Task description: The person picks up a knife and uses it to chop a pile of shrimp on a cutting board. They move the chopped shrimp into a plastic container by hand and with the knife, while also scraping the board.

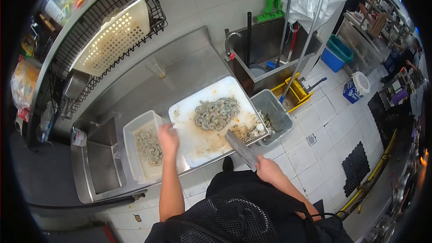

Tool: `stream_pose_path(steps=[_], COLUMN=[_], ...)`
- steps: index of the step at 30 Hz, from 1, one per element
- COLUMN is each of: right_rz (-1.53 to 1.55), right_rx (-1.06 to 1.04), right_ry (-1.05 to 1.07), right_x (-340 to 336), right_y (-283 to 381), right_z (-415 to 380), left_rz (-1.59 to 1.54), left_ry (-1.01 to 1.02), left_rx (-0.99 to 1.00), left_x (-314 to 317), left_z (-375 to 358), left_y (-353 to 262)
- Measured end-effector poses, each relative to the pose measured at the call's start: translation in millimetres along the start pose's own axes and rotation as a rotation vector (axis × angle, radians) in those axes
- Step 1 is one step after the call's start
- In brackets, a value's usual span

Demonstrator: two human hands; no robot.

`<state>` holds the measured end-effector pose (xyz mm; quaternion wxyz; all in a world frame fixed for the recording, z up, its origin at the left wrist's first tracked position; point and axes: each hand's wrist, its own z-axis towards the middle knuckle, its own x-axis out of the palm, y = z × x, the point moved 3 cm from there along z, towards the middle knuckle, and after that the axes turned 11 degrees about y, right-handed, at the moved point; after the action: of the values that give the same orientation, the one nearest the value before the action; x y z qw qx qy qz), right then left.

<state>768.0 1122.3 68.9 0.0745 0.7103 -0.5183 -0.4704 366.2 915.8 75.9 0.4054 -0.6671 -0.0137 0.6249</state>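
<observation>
My right hand (269, 170) is wrapped round the handle of a cleaver (242, 149), whose broad grey blade reaches over the front edge of the white cutting board (186, 146). A heap of raw shrimp (216, 113) lies on the board's middle. Near the blade are brownish scraps of shell (240, 131). My left hand (168, 140) is blurred at the board's left edge, beside a clear plastic tub (129, 140); its fingers are too smeared to read. More shrimp (149, 147) lie in cloudy liquid inside the tub.
A steel sink (104, 162) is at the left. A grey bin (281, 123) with scraps stands against the counter's right end, near a yellow mop bucket (297, 93). Above the counter a wire shelf (118, 54) holds a perforated tray (112, 36). Other people work at the far right.
</observation>
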Motion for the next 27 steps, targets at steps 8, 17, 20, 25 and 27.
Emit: stream_pose_path(steps=[8, 17, 20, 25, 27], right_rz=[-0.031, 0.012, -0.002, 0.076, 0.111], right_rx=[-0.031, -0.003, -0.011, -0.019, -0.033], right_ry=[-0.027, -0.004, 0.013, 0.026, 0.022], right_x=[4, 4, 3, 3, 3], right_y=[-2, -8, -10, -14, -15], right_z=[1, 1, 3, 6, 7], left_rz=[0.046, -0.019, 0.075, -0.546, -0.356], left_ry=[0.262, 0.382, 0.365, 0.584, 0.660], left_rx=[0.292, 0.282, 0.307, -0.088, -0.141], left_x=[117, 104, 109, 120, 108], left_z=[43, 30, 27, -22, -49], left_y=[-84, -78, -78, -47, -52])
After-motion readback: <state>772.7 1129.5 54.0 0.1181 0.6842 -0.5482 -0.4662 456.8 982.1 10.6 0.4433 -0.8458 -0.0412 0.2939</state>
